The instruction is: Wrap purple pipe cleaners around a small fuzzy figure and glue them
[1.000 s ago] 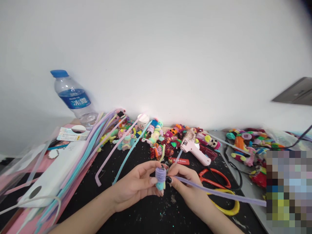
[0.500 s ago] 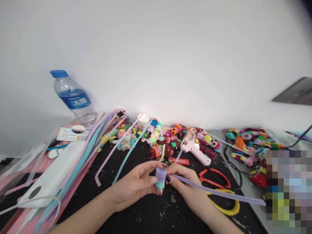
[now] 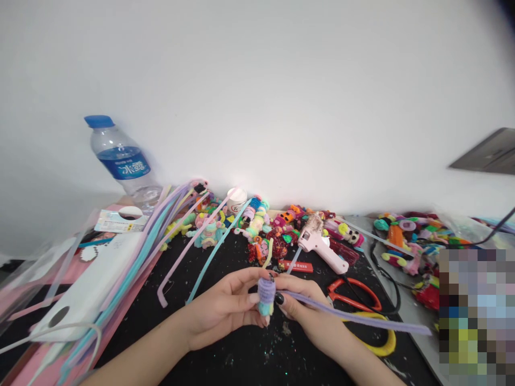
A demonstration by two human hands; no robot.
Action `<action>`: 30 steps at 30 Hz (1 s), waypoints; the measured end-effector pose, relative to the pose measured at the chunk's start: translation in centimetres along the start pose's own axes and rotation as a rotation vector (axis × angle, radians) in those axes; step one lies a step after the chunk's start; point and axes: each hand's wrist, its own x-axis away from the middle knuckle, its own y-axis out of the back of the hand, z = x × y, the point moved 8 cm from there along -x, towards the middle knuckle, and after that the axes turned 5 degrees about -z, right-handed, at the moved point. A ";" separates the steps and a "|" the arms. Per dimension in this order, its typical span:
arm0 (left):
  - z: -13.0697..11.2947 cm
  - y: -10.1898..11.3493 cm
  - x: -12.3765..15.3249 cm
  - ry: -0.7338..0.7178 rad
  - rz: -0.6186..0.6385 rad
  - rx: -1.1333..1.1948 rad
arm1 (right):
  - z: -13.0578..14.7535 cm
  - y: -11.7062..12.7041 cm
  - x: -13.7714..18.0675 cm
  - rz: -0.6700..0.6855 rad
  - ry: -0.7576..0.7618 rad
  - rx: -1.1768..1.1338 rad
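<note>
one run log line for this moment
left hand: holds purple-wrapped piece | right hand: pinches purple pipe cleaner | glue gun: lying beyond right hand

Coil [image 3: 266, 292] between left hand [image 3: 225, 300] and right hand [image 3: 308, 309], pipe-cleaner bundle [image 3: 138, 262] left of both, bottle [image 3: 123, 162] behind it, glue gun [image 3: 325, 252] beyond right hand

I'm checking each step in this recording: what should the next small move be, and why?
Probably one more turn of the fuzzy purple strip around the small bundle. Purple coils already circle its upper part, its light-blue lower end shows uncovered, and a long loose length extends beyond the right hand, while the left hand grips the bundle.
</note>
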 end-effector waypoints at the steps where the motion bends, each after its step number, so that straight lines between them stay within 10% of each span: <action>1: 0.1 0.0 0.0 0.006 0.009 0.008 | -0.2 -0.1 0.0 0.013 -0.023 -0.013; 17: 0.3 -0.1 0.1 0.008 0.014 -0.020 | -2.1 -0.6 0.6 0.072 -0.180 -0.192; 30: -1.5 1.5 0.0 -0.226 -0.281 -0.397 | -0.5 0.4 -0.1 -0.053 -0.125 0.076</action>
